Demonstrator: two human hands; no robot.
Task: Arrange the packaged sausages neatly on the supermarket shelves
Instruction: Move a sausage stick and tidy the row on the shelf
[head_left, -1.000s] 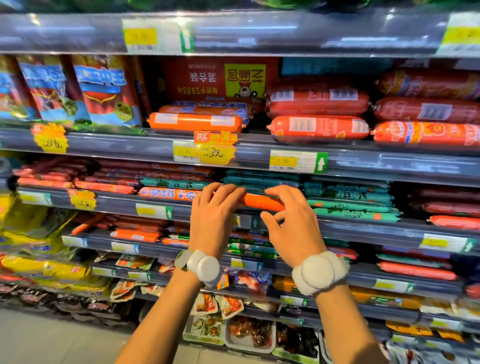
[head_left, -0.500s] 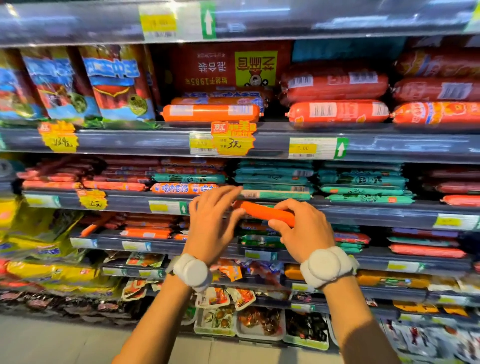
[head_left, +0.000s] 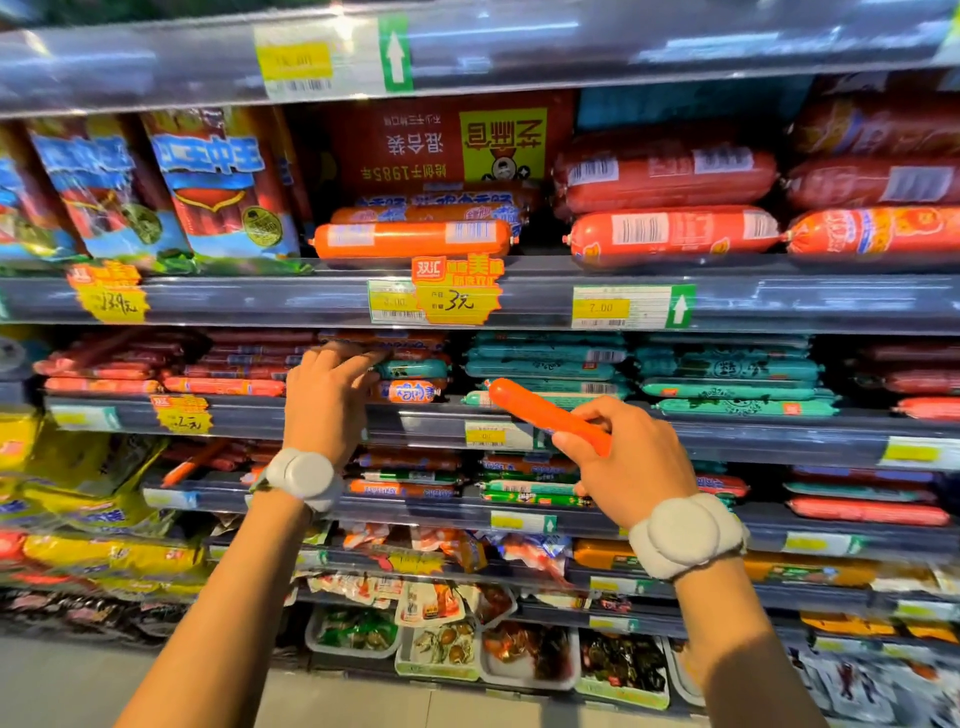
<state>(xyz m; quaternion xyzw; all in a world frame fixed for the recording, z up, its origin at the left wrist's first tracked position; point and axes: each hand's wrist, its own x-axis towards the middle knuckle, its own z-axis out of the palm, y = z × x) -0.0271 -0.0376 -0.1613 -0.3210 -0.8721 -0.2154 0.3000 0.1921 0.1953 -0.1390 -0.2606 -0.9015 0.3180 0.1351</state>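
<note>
Centre of frame, in a supermarket aisle: right hand (head_left: 631, 460) clenched around the lower end of a slim orange sausage (head_left: 545, 415), held tilted with its free rounded tip pointing up and to the left, in front of the price rail (head_left: 727, 434) of the middle shelf. Tip overlapping the lowest of the stacked teal sausages (head_left: 550, 371) behind it; whether touching them, cannot tell. Just left of centre, left hand (head_left: 327, 397) reaching onto the same shelf, palm down, fingers (head_left: 358, 358) spread and resting on top of a stack of red and teal sausages (head_left: 410, 371), grasping nothing visible. White round bands on both wrists, one (head_left: 304, 475) at left, one (head_left: 685, 535) at lower right. Above, in the upper half of the frame, thick red sausages (head_left: 670, 234) at right, an orange sausage (head_left: 413, 240) at centre and upright blue-and-red packs (head_left: 223, 192) at left. Yellow price tag reading 3 (head_left: 457, 300) clipped to the upper rail. More red sausages (head_left: 156, 371) lying flat at the left of the middle shelf. Trays of packaged food (head_left: 441, 647) along the bottom, yellow packs (head_left: 78, 483) at lower left. Edges of the frame blurred.
</note>
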